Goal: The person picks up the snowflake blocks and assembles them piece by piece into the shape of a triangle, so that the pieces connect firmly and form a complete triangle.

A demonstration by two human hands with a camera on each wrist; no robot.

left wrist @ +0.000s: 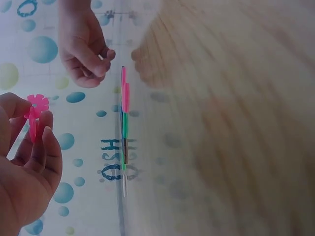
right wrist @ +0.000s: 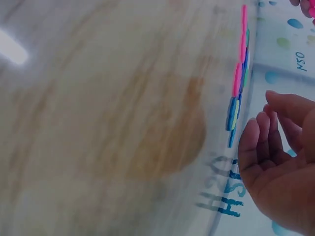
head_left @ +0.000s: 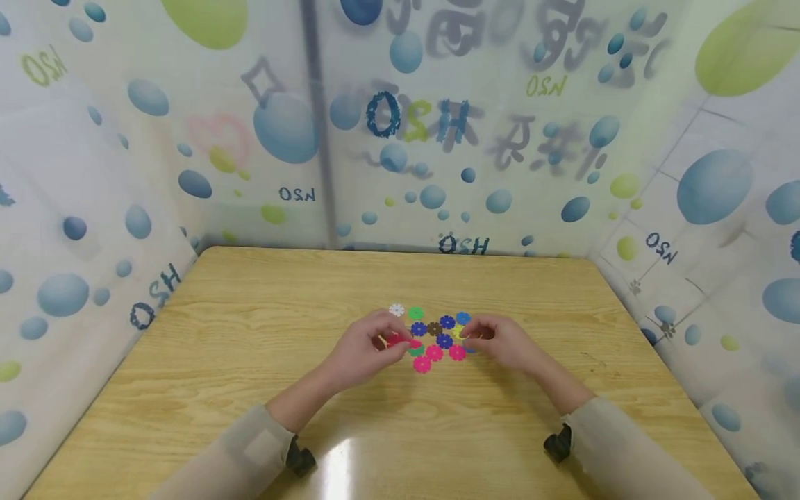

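Thumb and fingertips of my left hand (head_left: 369,348) pinch pink notched plastic discs (left wrist: 38,104). In the left wrist view two of them show, set at an angle to each other and raised off the tabletop. Over the right end of the loose discs hovers my right hand (head_left: 505,342), fingers loosely bent. Between its thumb and fingers nothing shows in the right wrist view. Nearest to it are a yellow disc (head_left: 458,332), partly hidden by its fingers, and a light blue disc (head_left: 463,317). A brown disc (head_left: 434,329) lies between the hands.
Several more discs lie flat on the wooden table (head_left: 275,298): dark blue discs (head_left: 444,341), pink discs (head_left: 422,364), a green disc (head_left: 415,313) and a white disc (head_left: 396,310). Patterned walls (head_left: 387,201) stand behind the table and at both sides.
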